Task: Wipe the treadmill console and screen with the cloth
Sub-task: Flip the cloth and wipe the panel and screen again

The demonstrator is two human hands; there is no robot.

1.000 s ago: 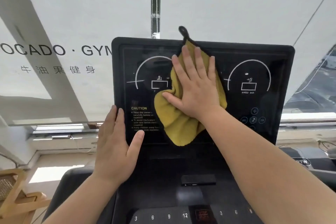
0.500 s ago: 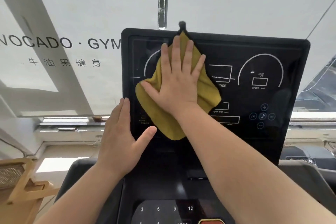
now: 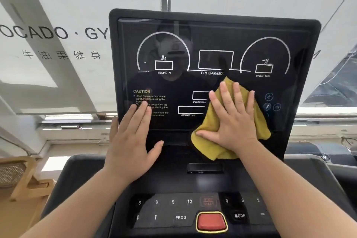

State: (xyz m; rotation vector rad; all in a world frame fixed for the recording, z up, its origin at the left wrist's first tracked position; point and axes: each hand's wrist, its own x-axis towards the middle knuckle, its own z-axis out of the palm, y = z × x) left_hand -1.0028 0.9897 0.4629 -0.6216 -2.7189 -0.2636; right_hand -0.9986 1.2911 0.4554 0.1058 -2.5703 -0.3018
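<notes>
While the right hand [image 3: 233,121] is pressing the yellow cloth [image 3: 207,127] flat against the lower right part of the screen [image 3: 212,35], its fingers [image 3: 225,98] are lying straight and spread over the fabric, not curling round it. The left hand [image 3: 131,141] is resting flat on the screen's lower left edge with straight fingers, gripping nothing and covering part of the caution text [image 3: 152,100]. The cloth's bottom fold is hanging past the lower edge of the glass. Most of the screen is lying above and to the left of the cloth, while the console's button panel [image 3: 173,210] is lying straight below it, nearer the person. Either stroke is probably falling to the right hand, since it alone is touching the cloth.
</notes>
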